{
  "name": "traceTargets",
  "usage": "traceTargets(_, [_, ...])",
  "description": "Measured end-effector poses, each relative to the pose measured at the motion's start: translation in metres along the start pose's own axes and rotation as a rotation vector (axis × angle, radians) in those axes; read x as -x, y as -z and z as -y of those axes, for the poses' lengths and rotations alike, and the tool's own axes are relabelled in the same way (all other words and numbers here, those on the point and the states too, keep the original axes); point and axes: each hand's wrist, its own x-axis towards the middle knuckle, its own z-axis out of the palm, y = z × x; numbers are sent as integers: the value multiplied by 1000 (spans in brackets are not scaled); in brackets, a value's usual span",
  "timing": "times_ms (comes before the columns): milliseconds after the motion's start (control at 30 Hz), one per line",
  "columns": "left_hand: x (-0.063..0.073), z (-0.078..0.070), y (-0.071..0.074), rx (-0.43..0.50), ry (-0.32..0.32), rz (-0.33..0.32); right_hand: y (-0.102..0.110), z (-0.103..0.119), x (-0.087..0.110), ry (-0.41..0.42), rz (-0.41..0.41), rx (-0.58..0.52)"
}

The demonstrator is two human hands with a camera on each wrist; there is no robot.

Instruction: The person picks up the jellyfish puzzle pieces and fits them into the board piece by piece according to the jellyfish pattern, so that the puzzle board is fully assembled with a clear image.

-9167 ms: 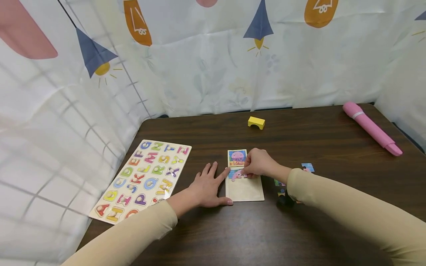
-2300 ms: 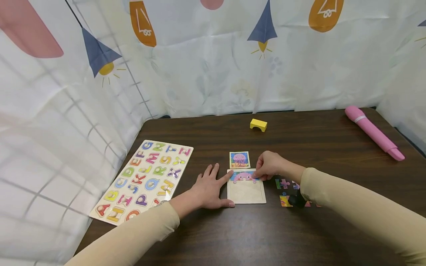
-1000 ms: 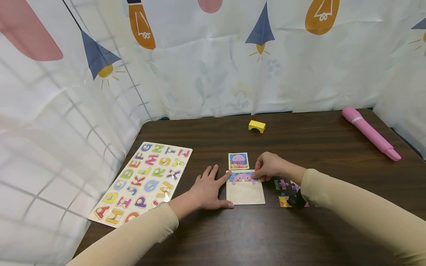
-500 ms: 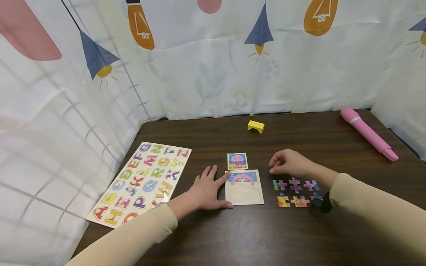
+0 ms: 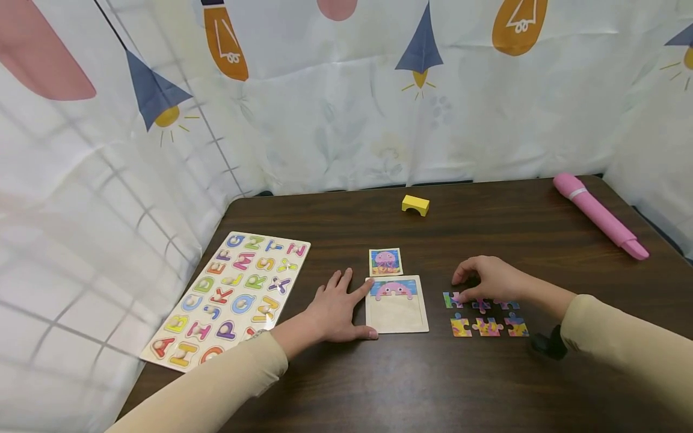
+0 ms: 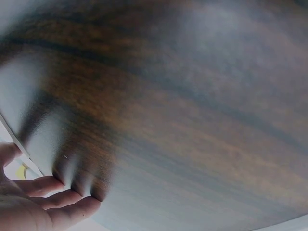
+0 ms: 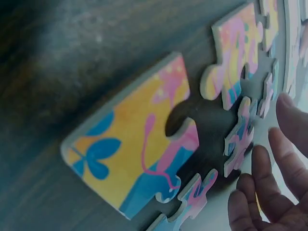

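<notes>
My left hand [image 5: 337, 310] lies spread, forefinger and thumb at the left edge of a shallow wooden puzzle tray [image 5: 397, 314]. Pink jellyfish-head puzzle pieces [image 5: 394, 289] fill the tray's top strip; bare wood shows below. My right hand [image 5: 495, 279] hovers over the upper of two rows of loose puzzle pieces, thumb tip by the green-edged left puzzle piece [image 5: 449, 300]. In the right wrist view its thumb and fingers are apart, holding nothing, and a yellow-and-blue corner piece [image 7: 130, 139] lies nearest the camera. The left wrist view shows the left fingers [image 6: 72, 211] stretched on the table.
A jellyfish picture card [image 5: 385, 262] lies just behind the tray. An alphabet peg board [image 5: 227, 294] is at the left and a yellow arch block [image 5: 415, 205] at the back. A rolled pink object [image 5: 601, 215] lies at the far right.
The right hand has left the tray's top right corner, where it pressed a piece, and moved right over the loose pieces. The left hand stays at the tray's edge.
</notes>
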Motion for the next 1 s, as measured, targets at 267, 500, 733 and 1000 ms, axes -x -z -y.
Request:
traceTargets(267, [-1,0,-1,7,3,5,-6,1,1,44,-11,39])
traceTargets(500, [-1,0,-1,5,1,2,-10,3,0,28,-42,96])
traceTargets(733, [0,0,-1,0,-1,-1,-10,6,-3,-2,-24,62])
traceTargets(1000, [0,-1,-1,-5,-2,0,-7,7,-7,-60,-21,-130])
